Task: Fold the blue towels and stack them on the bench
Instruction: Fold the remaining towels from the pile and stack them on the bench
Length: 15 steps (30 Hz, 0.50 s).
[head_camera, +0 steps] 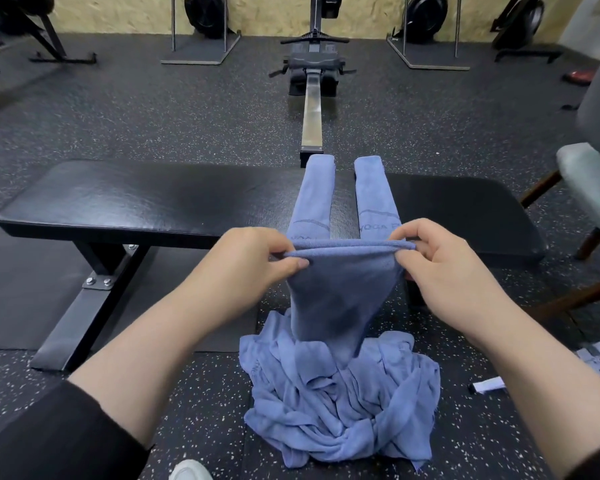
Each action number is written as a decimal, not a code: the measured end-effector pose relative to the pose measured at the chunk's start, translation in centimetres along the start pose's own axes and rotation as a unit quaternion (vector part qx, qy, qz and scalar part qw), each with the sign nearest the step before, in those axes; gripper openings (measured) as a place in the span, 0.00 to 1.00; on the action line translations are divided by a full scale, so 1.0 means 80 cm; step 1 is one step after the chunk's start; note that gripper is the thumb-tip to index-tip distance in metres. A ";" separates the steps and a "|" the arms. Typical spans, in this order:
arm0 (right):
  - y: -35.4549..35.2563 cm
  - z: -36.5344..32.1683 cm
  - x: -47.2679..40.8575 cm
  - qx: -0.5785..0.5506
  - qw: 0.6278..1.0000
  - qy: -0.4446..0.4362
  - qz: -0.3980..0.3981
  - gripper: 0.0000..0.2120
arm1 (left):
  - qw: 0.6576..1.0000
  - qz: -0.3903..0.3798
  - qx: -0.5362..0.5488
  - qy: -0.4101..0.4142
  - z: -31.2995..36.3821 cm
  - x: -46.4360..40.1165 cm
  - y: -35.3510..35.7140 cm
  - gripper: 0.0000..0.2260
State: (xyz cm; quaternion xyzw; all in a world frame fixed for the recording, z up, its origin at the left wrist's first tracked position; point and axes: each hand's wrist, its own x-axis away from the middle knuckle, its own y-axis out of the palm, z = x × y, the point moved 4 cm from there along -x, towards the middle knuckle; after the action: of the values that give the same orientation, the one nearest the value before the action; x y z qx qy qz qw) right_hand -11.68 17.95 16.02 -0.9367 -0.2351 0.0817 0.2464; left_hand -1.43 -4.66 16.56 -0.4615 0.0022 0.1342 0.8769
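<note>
Blue towel (340,292) hung in front of the bench's near edge, held up by its top hem between both hands. Left hand (253,258) pinched the left end of the hem, thumb pressed over curled fingers. Right hand (444,258) pinched the right end the same way, fingers curled round the cloth. Hem ran taut and nearly level between them; 2 layers showed along it, so I judged the towel already doubled once. Its lower end tapered down into the pile of loose towels (340,403) on the floor, just in front of the bench.

2 folded towels (317,199) lay side by side across the bench (118,199), right of its middle, far ends reaching the far edge, a narrow gap between them. Not yet stacked.

To do this step well, as I judged it: lift until the tail clears the pile, keep the hem level, match the corners before laying it down. Lay it flat on bare bench, fold to the width of the 2 done, then stack. Risk: the tail dragging another towel up with it.
</note>
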 end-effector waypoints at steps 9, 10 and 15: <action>-0.009 -0.026 0.010 0.034 0.992 -0.096 0.073 0.15 | 0.993 0.087 0.084 -0.011 0.018 0.001 -0.016 0.14; -0.009 -0.026 0.011 0.030 0.992 -0.095 0.077 0.15 | 0.992 0.087 0.096 -0.007 0.020 0.002 -0.016 0.14; -0.007 -0.026 0.020 -0.001 0.993 -0.089 0.083 0.10 | 0.992 0.041 0.117 -0.004 0.028 0.013 -0.011 0.14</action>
State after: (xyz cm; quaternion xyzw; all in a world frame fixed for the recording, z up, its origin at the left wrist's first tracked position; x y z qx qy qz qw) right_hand -9.95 18.31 18.02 -0.9422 -0.1780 0.1845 0.2157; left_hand -0.51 -3.06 18.45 -0.3548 0.0334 0.1705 0.9187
